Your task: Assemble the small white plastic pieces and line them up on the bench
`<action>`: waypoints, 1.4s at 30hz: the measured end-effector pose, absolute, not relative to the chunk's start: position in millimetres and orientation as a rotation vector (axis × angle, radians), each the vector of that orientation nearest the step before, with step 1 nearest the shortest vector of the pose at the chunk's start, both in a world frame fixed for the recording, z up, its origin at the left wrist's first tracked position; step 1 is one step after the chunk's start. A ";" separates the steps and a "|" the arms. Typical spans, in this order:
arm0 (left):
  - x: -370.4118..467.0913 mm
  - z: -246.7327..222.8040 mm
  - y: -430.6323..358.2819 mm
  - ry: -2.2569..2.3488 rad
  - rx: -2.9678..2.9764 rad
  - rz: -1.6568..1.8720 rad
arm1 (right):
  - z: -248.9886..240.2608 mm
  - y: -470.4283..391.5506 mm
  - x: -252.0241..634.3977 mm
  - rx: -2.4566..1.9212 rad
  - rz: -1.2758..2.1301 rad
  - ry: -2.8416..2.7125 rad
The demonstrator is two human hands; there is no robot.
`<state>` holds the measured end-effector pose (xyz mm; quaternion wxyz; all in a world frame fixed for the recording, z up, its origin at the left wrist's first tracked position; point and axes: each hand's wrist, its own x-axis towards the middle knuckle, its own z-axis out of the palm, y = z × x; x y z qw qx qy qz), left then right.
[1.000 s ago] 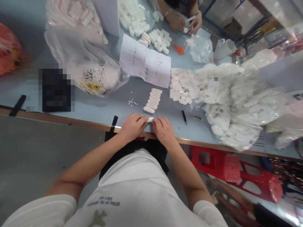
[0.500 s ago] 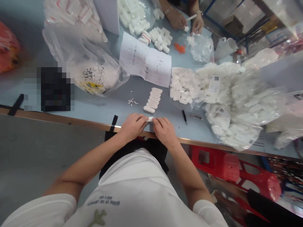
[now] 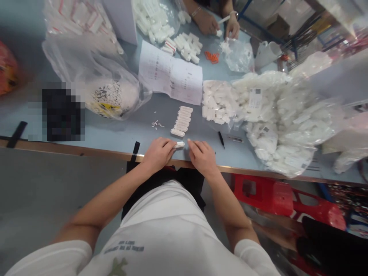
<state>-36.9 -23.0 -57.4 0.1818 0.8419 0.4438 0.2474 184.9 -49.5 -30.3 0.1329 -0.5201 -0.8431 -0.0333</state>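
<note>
**A:** What are the hands doing?

**B:** Two bare hands rest at the table's (image 3: 103, 142) near edge. The left hand (image 3: 157, 154) has its thumb and fingers closed on one end of a single slim white piece (image 3: 179, 144), which lies between the hands. The right hand (image 3: 202, 156) is just beside it, not touching, its fingers bent; I cannot tell whether they pinch anything.

**A:** What can you count around them?

**B:** Just beyond, one column of similar white cases (image 3: 182, 123), about six, side by side. Left of those, roughly ten tiny white bits (image 3: 156, 124). Right of the right hand, one black pen-like tool (image 3: 221, 140) and one small flat strip (image 3: 235, 138). Farther off, one creased paper (image 3: 172, 73) and a co-worker's two hands (image 3: 207, 22).
</note>
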 end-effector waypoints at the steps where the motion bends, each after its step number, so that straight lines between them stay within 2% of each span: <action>1: -37.1 -57.2 -22.7 1.253 2.377 0.700 | -30.1 -48.7 191.0 -1.558 -0.106 -2.381; 6: -37.3 -55.5 -25.3 1.269 2.394 0.751 | -31.8 -44.9 237.2 -1.855 -0.211 -2.056; 13: -38.7 -55.8 -30.1 1.202 2.539 0.745 | -41.3 -43.0 285.1 -2.287 -0.317 -1.908; 21: -40.3 -60.6 -24.4 1.199 2.503 0.653 | -40.9 -38.8 289.8 -2.231 -0.246 -1.841; 24: -39.0 -61.9 -22.9 1.260 2.449 0.645 | -32.1 -37.0 283.4 -2.172 -0.037 -1.710; 27: -37.7 -61.7 -21.4 1.348 2.378 0.684 | -22.2 -37.2 266.6 -2.062 0.373 -1.433; 30: -36.8 -60.4 -20.2 1.362 2.367 0.686 | -15.5 -40.0 239.6 -1.776 0.840 -1.172; 33: -36.1 -58.9 -19.7 1.350 2.397 0.652 | -14.4 -43.5 210.2 -1.541 1.105 -1.059; 37: -35.5 -57.1 -19.9 1.344 2.423 0.652 | -23.0 -45.0 182.3 -1.451 1.284 -1.078; 42: -35.2 -54.2 -20.9 1.347 2.422 0.652 | -37.4 -43.6 168.9 -1.506 1.211 -1.169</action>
